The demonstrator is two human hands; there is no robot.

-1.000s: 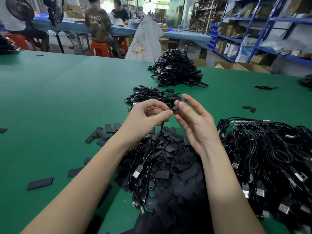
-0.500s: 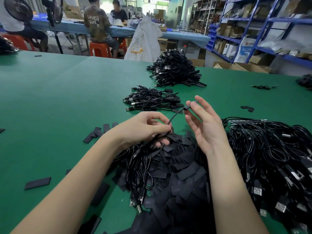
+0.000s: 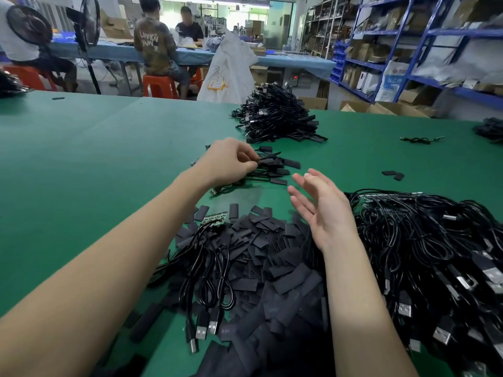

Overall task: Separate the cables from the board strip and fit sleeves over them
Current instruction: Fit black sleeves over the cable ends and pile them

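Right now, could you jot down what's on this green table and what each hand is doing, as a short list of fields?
left hand: reaches forward, fingers curled, pinching a sleeved cable at the small pile
right hand: open, fingers spread, holding nothing, above the sleeves
sleeves: heap of flat black pieces between the forearms
board strip: at the heap's left edge, cables still attached
raw cables: big tangle on the right
far pile: cables stacked near the table's back edge
table: green surface
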